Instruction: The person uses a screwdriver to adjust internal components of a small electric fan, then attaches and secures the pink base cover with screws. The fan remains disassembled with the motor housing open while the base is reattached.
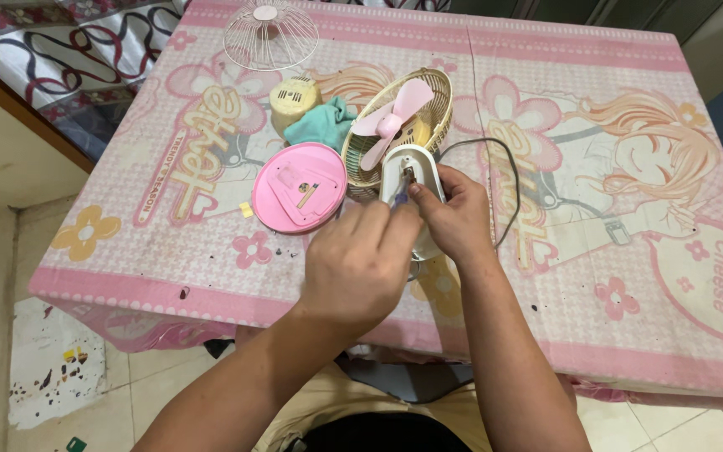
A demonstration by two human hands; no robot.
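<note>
Head view: the left hand (360, 264) covers the lower part of the white plastic fan stand (412, 180), and its fingertips are hidden against the right hand, so what they pinch is hard to make out (a small dark-bluish tip shows between them). The right hand (455, 219) wraps the stand's right side, fingers curled closed on it, thumb near the open slot. Both forearms rise from the bottom edge, wrists bent inward. The stand lies mid-bench, joined to the cream wire fan cage with pink blades (399, 121). A black cord (508, 180) loops behind the right hand. Left lie a round pink plastic base (299, 186), a teal cloth (321, 124) and a cream motor cover (293, 99); a white wire grille (270, 35) is cut off at the bench's (596, 276) far edge.
</note>
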